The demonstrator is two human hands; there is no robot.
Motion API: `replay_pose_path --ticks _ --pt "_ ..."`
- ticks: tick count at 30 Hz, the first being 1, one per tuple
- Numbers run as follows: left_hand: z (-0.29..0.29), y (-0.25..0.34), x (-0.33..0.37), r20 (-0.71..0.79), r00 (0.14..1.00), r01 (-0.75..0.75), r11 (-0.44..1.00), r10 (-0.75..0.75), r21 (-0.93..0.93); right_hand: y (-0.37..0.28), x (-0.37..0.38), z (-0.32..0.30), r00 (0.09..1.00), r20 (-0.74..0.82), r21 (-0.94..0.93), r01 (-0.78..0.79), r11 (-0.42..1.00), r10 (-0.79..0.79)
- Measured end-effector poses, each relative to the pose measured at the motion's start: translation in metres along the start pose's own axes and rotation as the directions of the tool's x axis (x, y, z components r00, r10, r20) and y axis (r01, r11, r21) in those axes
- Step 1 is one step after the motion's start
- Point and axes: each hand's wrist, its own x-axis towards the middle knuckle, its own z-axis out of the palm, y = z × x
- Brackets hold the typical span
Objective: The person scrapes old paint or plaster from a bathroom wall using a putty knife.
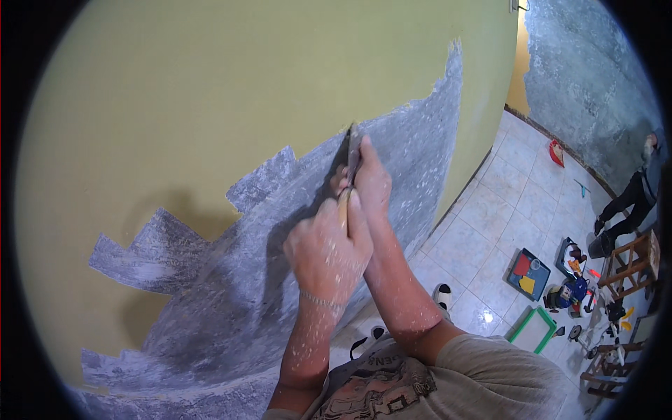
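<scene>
A scraper with a wooden handle [343,212] and a narrow metal blade [355,148] is pressed against the wall, its tip at the border between yellow-green paint [210,105] and bare grey plaster [413,150]. My left hand [327,245], flecked with paint chips, is wrapped round the handle. Farther up, my right hand [372,183] grips the tool near the blade, one finger stretched along its side and other fingertips showing to the left. The grey patch has a jagged, stepped upper edge.
Pale floor tiles [483,238] lie to the right. On them are a dark tray [529,274] with red and yellow pieces, a green-rimmed tray [533,330], several tools and a wooden stool [633,262]. Another person [633,192] stands by a dark bucket [600,246] at the far right.
</scene>
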Motion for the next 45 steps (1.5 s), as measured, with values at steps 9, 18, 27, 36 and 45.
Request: replay_pose_path --ticks 9,18,27,36,45 --pt "-0.005 -0.002 -0.001 -0.001 1.0 0.018 1.0 -0.018 0.019 0.009 -0.011 0.004 0.999 0.039 -0.046 0.017 0.999 -0.015" --pt "0.0 0.004 0.008 0.012 1.0 0.002 1.0 -0.003 0.007 -0.001 0.007 0.005 0.999 0.007 0.108 -0.051 0.993 0.051" --pt "0.007 0.013 0.01 0.019 1.0 0.0 0.999 -0.001 0.052 0.002 0.016 -0.008 0.993 0.093 0.119 -0.077 0.99 0.066" --pt "0.004 0.017 0.001 0.021 0.999 0.026 0.998 -0.027 0.063 -0.006 0.015 -0.011 0.972 0.176 0.143 -0.18 0.973 0.153" --pt "0.012 0.02 0.007 0.015 1.0 0.011 0.999 -0.012 0.036 -0.009 0.02 -0.01 0.981 0.148 0.162 -0.149 0.975 0.126"
